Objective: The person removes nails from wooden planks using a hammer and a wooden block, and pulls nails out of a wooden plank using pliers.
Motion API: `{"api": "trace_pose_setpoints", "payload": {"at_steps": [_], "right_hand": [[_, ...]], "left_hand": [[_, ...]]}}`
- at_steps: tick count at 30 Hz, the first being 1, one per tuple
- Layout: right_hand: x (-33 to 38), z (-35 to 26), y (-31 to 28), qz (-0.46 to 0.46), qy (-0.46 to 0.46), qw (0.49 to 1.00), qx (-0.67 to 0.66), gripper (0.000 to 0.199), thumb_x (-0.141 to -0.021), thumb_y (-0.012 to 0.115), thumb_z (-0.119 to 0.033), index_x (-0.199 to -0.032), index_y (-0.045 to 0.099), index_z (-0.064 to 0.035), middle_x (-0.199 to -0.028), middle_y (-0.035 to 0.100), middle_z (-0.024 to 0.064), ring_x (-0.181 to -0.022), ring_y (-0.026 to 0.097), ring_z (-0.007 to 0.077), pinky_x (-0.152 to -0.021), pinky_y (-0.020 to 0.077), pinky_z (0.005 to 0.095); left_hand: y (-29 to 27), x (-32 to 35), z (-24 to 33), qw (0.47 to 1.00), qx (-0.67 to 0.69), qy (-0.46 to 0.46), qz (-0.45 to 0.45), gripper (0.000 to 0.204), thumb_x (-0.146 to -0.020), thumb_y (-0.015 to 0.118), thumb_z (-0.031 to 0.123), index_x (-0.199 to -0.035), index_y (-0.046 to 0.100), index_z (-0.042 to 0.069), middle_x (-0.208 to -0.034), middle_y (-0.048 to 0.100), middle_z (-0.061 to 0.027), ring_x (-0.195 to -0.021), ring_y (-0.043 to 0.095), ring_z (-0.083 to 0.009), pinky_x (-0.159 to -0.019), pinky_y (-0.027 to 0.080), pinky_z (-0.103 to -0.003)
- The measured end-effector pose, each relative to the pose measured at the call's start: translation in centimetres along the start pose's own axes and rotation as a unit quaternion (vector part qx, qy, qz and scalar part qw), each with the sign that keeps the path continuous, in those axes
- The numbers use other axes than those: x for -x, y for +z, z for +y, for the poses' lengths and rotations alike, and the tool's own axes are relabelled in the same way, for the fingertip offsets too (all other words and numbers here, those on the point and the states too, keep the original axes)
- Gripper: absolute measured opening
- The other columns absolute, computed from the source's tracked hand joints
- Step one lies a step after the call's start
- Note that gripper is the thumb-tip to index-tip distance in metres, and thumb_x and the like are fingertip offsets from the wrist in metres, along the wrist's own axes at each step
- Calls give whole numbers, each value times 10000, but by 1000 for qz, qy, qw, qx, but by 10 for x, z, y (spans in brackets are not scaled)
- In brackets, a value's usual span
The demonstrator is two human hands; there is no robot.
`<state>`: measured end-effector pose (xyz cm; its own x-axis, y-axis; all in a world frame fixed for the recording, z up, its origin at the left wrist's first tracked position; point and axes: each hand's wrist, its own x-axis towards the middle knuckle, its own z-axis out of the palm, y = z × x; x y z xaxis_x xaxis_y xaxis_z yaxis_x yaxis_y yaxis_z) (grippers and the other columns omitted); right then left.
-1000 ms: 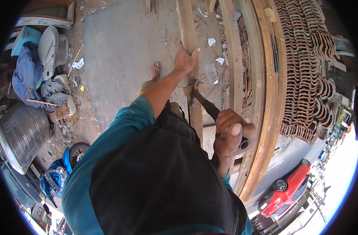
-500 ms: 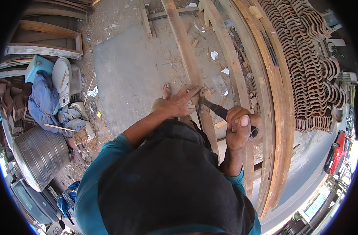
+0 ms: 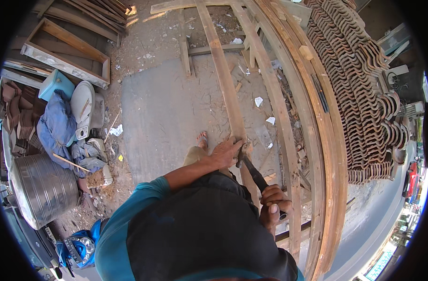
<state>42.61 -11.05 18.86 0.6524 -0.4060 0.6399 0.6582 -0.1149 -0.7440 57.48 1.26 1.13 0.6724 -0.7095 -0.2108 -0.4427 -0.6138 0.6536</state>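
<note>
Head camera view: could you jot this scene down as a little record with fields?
Left hand: on a wooden beam, near the head of a hammer
Right hand: wrapped around the hammer's dark handle
Hammer touching beam: cannot tell
Picture's right: stacked curved tiles
Picture's left: ribbed metal drum, blue cloth bundle
Ground: flat grey sheet

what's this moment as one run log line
right grip: closed on hammer | left grip: on wooden beam, beside hammer head | roof tiles: stacked at right
</note>
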Motion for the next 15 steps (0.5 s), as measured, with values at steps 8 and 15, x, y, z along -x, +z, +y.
{"api": "trace_pose_setpoints", "payload": {"at_steps": [8, 15], "right_hand": [[-63, 29, 3, 82, 108, 991, 6, 340, -971, 615, -182, -721, 425, -51, -556, 452, 48, -461, 413, 135, -435, 327, 303], [49, -19, -61, 183, 131, 974, 27, 322, -953, 575, -288, -728, 441, -100, -518, 429, 39, -524, 487, 180, -770, 469, 438]], "left_hand": [[8, -23, -13, 993, -23, 110, 36, 820, -737, 788, 84, -1459, 405, 19, -1223, 493, -210, -1123, 557, -414, -968, 481, -465], [-14, -19, 9, 995, -34, 95, -22, 768, -782, 757, 105, -1470, 417, 119, -1273, 495, -207, -1182, 520, -425, -990, 454, -487]]}}
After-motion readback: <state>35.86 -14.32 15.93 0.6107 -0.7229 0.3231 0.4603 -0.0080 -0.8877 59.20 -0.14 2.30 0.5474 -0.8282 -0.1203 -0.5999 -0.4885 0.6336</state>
